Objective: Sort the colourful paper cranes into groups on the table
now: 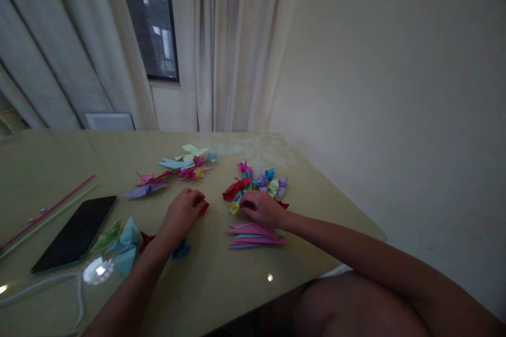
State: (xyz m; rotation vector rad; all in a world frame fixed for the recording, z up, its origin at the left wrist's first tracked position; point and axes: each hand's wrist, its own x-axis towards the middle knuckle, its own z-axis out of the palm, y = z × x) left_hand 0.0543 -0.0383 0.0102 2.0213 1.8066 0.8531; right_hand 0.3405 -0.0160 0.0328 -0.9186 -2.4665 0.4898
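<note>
My left hand (184, 212) is over the middle of the table, its fingers closed on a small red folded paper piece (204, 208). Across a short gap, my right hand (261, 207) hangs at the near side of a cluster of small origami cranes, fingers curled together; whatever is in them is hidden. Touching or just beside its fingertips is a yellow folded paper (233, 208), and behind them a red crane (237, 188). Below my right wrist lies a stack of folded pink, purple and blue paper strips (253, 237).
More paper cranes (190, 168) lie farther back. Near my left forearm are a light blue crane (128, 242), a green one (109, 235) and a dark blue one (181, 249). A black phone (75, 234), two thin sticks (51, 213) and a white cable (80, 295) are at the left.
</note>
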